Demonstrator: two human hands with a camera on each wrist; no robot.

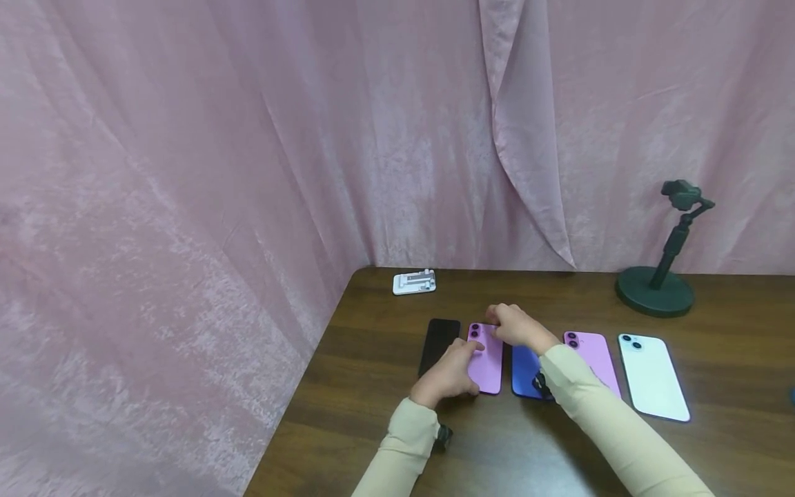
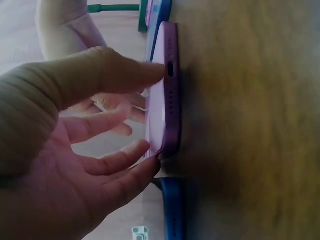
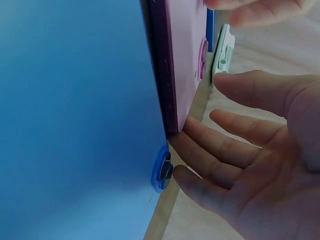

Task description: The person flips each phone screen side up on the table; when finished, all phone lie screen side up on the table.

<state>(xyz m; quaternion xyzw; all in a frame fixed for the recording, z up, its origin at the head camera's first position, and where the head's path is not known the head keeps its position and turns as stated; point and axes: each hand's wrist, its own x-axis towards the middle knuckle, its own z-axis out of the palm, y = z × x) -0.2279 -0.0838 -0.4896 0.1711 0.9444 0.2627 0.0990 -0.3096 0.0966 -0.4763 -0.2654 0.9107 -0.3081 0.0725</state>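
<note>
In the head view a purple phone (image 1: 488,369) lies back up on the table between a black phone (image 1: 438,339) and a blue phone (image 1: 524,369). My left hand (image 1: 452,373) is at its lower left. In the left wrist view, the thumb (image 2: 145,75) touches its bottom edge beside the charging port, and the lower fingers (image 2: 132,172) meet its left corner. My right hand (image 1: 517,326) reaches over the blue phone to the purple phone's top right corner. Seen from the right wrist, its extended fingers (image 3: 205,152) touch that corner, and the thumb stands apart.
Farther right lie a second purple phone (image 1: 597,355), partly under the right sleeve, and a white phone (image 1: 655,379). A dark green stand (image 1: 655,293) is at the back right. A small white folding holder (image 1: 413,282) lies near the back left edge. A pink curtain (image 1: 428,172) hangs behind.
</note>
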